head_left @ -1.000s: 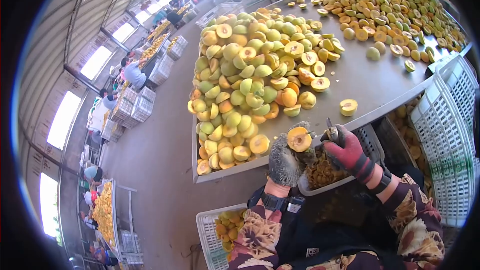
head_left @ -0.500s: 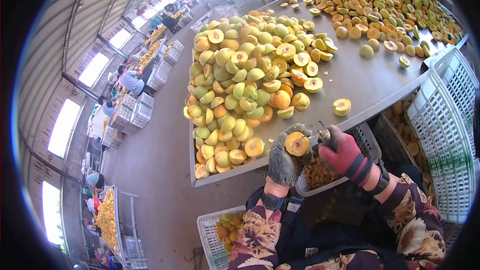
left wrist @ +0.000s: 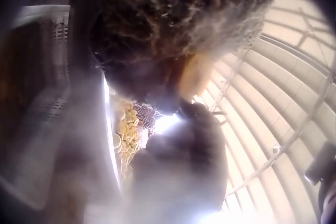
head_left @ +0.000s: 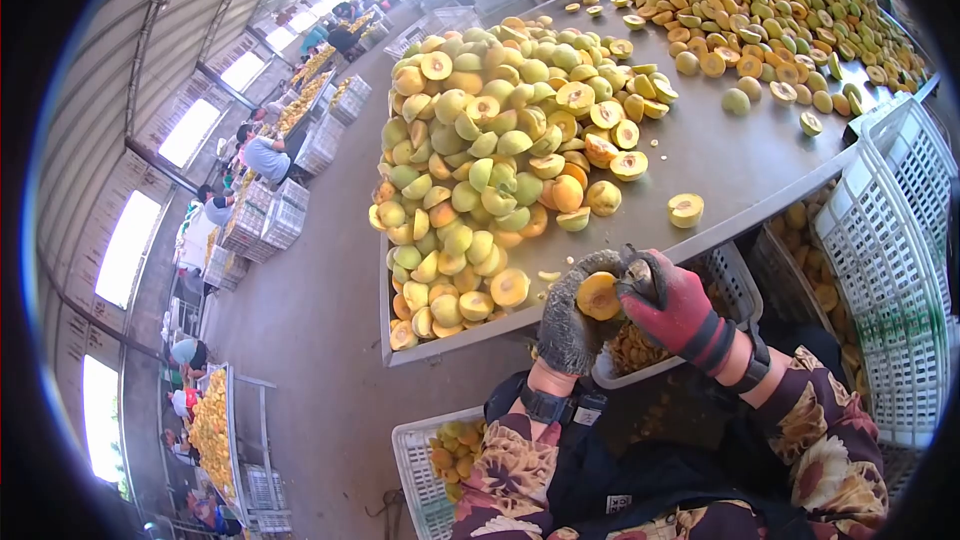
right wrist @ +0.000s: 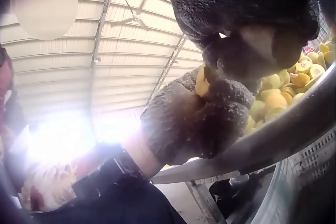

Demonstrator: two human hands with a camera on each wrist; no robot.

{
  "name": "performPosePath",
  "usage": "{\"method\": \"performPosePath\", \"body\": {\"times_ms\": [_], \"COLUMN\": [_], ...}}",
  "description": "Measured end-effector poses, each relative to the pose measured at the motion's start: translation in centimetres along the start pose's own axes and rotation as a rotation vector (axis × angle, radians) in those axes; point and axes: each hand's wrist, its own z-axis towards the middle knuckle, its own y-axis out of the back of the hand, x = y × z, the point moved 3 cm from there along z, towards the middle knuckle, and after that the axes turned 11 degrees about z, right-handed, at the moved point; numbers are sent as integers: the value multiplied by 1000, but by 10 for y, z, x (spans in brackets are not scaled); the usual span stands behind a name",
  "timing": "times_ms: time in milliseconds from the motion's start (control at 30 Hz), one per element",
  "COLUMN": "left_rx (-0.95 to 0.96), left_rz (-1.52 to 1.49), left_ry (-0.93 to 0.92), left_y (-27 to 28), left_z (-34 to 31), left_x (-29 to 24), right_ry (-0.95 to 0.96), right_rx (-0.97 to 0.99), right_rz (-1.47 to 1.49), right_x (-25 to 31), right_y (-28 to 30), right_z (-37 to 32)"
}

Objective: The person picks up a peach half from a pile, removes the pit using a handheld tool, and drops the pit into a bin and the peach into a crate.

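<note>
In the head view my left hand, in a worn grey glove, holds a yellow peach half with its cut face up. My right hand, in a red and dark glove, grips a small metal pitting tool right at the peach's edge. Below both hands, a white basket contains brown peach pits. In the right wrist view the two gloves meet, and a sliver of the peach half shows between the left fingers. Glare and dark gloves fill much of the left wrist view.
A large heap of peach halves covers the near left of the metal table; another heap lies at the far right. White crates stand by the right edge. A crate of fruit sits low at left.
My right hand has moved left with the tool, from beside the peach half to its edge. The left hand still holds the peach half. Small pale bits now show on the table beside the left hand.
</note>
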Motion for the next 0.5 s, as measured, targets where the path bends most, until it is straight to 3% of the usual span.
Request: {"method": "performPosePath", "body": {"times_ms": [33,100,167,267,367,500], "left_rx": [11,39,73,124,105,65], "left_rz": [54,-136,-629,-598,-452,-625], "left_ry": [-40,18,217,312,258,277], "left_y": [0,-1,-7,-7,-8,-13], "left_z": [-1,-2,-2,-5,-6,-4], "left_x": [-2,7,26,27,41,47], "right_ry": [-6,-16,-30,2,30,90], "right_rx": [13,43,58,62,110,158], "right_rz": [-30,-88,-109,-178,-231,-310], "right_x": [-3,-10,-10,-16,-17,-18], "right_y": [-1,-3,-3,-1,3,4], "right_z": [1,3,5,2,4,8]}}
